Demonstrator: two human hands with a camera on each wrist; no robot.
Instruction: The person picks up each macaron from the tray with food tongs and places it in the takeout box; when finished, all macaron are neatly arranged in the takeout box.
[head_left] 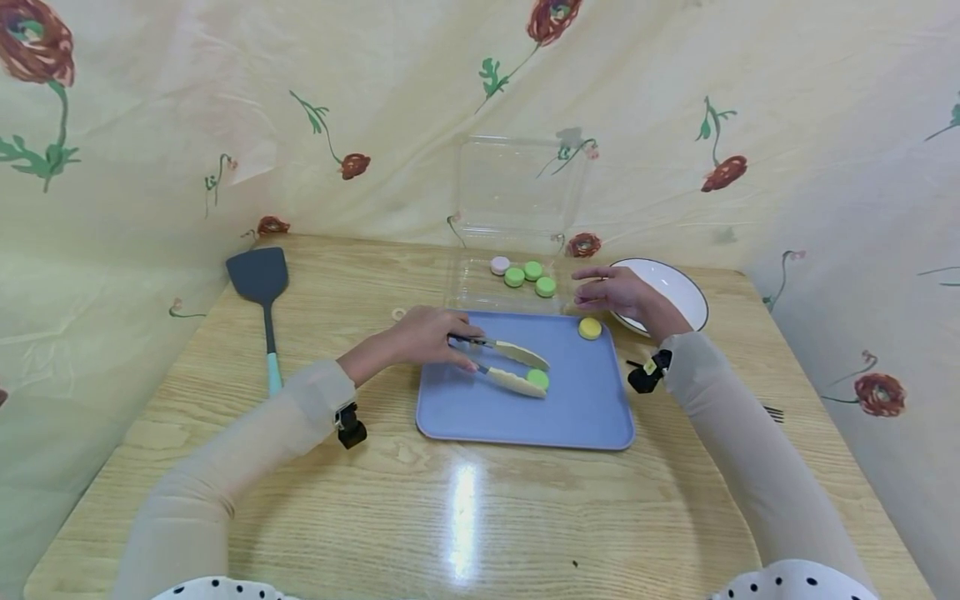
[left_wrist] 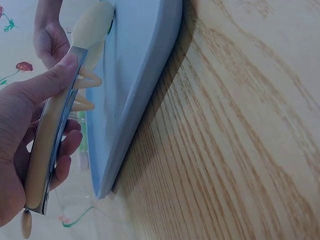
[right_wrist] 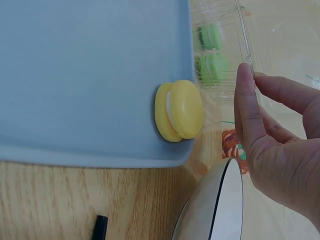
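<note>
My left hand (head_left: 433, 335) grips a pair of tongs (head_left: 517, 354) with cream-coloured tips over the blue tray (head_left: 480, 421). Between the spread tips sits a green macaron (head_left: 537, 379); whether both tips touch it I cannot tell. A yellow macaron (head_left: 590, 328) lies in the tray's back right corner. Beyond the tray stands a clear plastic box (head_left: 472, 292) with its lid raised, holding several green macarons (right_wrist: 213, 68) and a pink one (head_left: 500, 265). My right hand (head_left: 618, 293), fingers extended and holding nothing, is beside the box's right edge; contact with it is unclear.
A white bowl with a dark rim (head_left: 675, 287) stands right of the tray, partly behind my right hand. On the left lies a black spatula (head_left: 258, 275) with a mint handle. Fork tines (head_left: 774, 414) show beside my right arm. A flowered cloth (head_left: 405, 100) hangs behind the table.
</note>
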